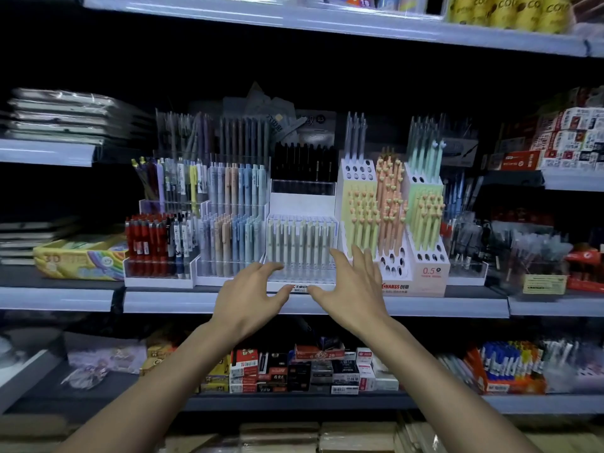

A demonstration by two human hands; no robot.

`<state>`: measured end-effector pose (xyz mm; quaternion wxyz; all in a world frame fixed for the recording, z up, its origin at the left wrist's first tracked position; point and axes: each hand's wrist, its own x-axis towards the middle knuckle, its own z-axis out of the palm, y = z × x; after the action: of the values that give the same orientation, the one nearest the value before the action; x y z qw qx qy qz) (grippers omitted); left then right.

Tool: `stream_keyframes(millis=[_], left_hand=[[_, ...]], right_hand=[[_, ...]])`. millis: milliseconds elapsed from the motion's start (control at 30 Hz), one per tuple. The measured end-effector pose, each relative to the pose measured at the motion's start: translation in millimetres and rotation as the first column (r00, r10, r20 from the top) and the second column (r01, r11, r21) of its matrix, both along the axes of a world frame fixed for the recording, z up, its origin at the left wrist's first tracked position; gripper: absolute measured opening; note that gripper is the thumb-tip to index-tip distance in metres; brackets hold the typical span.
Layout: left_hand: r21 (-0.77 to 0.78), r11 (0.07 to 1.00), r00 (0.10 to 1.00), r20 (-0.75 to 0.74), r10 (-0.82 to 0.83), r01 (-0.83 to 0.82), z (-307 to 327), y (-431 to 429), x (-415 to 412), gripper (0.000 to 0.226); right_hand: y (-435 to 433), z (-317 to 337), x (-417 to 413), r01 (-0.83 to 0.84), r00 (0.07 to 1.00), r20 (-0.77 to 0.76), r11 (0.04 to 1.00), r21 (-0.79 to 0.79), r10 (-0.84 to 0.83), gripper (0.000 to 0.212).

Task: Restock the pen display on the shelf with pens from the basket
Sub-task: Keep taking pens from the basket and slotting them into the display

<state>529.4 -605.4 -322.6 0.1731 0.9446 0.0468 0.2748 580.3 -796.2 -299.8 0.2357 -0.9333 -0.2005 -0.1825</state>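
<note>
A stationery shop aisle is shown. Metal shelves (196,302) with pale price-strip rails are stacked in tiers and packed with goods for sale. On the middle tier, stepped pen displays (300,202) are set side by side and filled with rows of matching pens sorted by colour: red pens (143,243), pastel pens (232,237) and black pens (304,161). A card stand (428,282) is printed with "0.5" and a brand name. Small printed boxes (294,371) are stacked on the tier below, and flat plastic-wrapped packs (62,116) are piled at the left.
</note>
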Motion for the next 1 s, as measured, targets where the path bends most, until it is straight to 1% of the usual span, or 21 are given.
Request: stream_keyframes(millis=[67,167,267,333,400,467,533,633,767,833,933,1000], left_hand=[[0.047,0.999,0.999,-0.045,0.011,-0.009,-4,6,-14,0.066],[0.121,0.992,0.987,-0.154,0.048,-0.029,-13,17,-33,0.085],[0.183,0.982,0.972,-0.218,0.082,-0.041,-28,28,-48,0.091],[0.206,0.977,0.966,-0.238,0.100,-0.050,-41,34,-59,0.094],[0.214,0.975,0.960,-0.256,0.113,-0.057,-58,39,-70,0.099],[0.225,0.972,0.959,-0.257,0.121,-0.062,-76,43,-80,0.104],[0.243,0.968,0.954,-0.273,0.124,-0.057,-100,47,-89,0.111],[0.237,0.971,0.940,-0.322,0.113,-0.036,-144,54,-101,0.110],[0.195,0.981,0.899,-0.430,0.080,0.006,-206,60,-121,0.105],[0.163,0.987,0.863,-0.500,0.075,0.008,-237,59,-133,0.108],[0.110,0.993,0.805,-0.587,0.091,-0.032,-285,54,-148,0.103],[0.080,0.995,0.751,-0.654,0.095,-0.056,-317,49,-156,0.102]], right_hand=[[-1,-7,-10,0.012,0.999,-0.044,0.999,-0.046,-0.014,0.099],[-2,-21,-21,0.024,0.993,-0.115,0.995,-0.100,-0.036,0.112],[-4,-38,-28,0.020,0.990,-0.137,0.988,-0.153,-0.041,0.121],[-4,-53,-32,0.015,0.989,-0.143,0.984,-0.180,-0.041,0.125],[-4,-74,-38,-0.011,0.993,-0.117,0.978,-0.209,-0.014,0.126],[-5,-101,-45,-0.061,0.996,-0.078,0.974,-0.216,0.045,0.124],[-6,-134,-53,-0.123,0.991,-0.074,0.967,-0.221,0.109,0.120],[-9,-189,-66,-0.175,0.982,-0.120,0.944,-0.278,0.146,0.117],[-11,-261,-78,-0.195,0.970,-0.209,0.907,-0.374,0.122,0.118],[-13,-294,-85,-0.222,0.949,-0.295,0.898,-0.380,0.110,0.121],[-15,-341,-97,-0.267,0.900,-0.423,0.897,-0.351,0.102,0.121],[-15,-370,-107,-0.305,0.867,-0.489,0.878,-0.368,0.096,0.123]])
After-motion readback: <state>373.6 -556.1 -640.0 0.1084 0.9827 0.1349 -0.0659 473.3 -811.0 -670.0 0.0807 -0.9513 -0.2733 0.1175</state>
